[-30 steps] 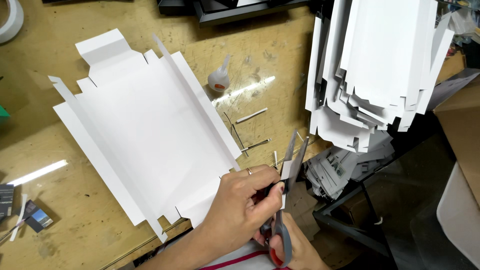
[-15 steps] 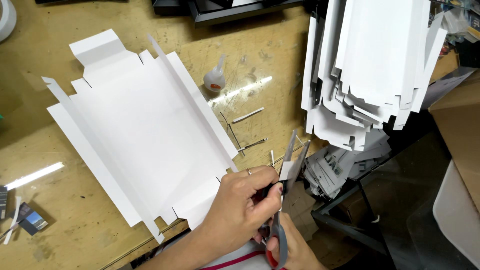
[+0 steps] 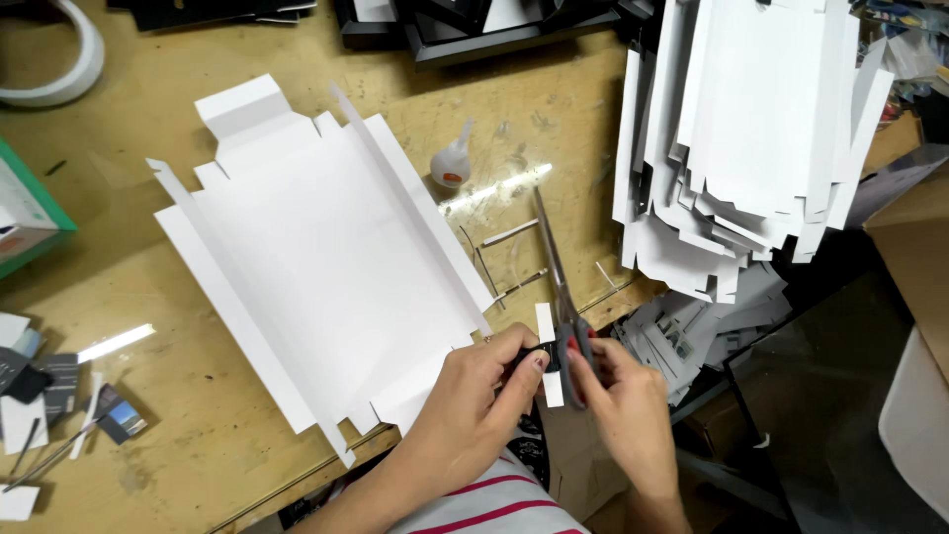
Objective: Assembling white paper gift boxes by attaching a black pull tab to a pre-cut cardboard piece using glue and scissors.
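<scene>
My left hand (image 3: 482,396) pinches a small white paper strip (image 3: 546,348) at the table's front edge, next to the lower right corner of a large flat white die-cut card sheet (image 3: 316,247). My right hand (image 3: 625,398) grips the red handles of scissors (image 3: 557,272). Their blades are together and point up and away over the wooden table (image 3: 148,435). The strip stands right beside the scissors' pivot. The two hands almost touch.
A tall stack of white die-cut sheets (image 3: 751,129) fills the upper right. A small glue bottle (image 3: 453,163) and thin paper offcuts (image 3: 509,234) lie behind the scissors. A tape roll (image 3: 59,59), a green-edged box (image 3: 25,218) and small cards (image 3: 59,391) sit at the left. A brown carton (image 3: 914,257) stands right.
The scissor blades, apart in the earlier frames, are now together. The white strip now shows more fully between my hands. The large sheet lies as before.
</scene>
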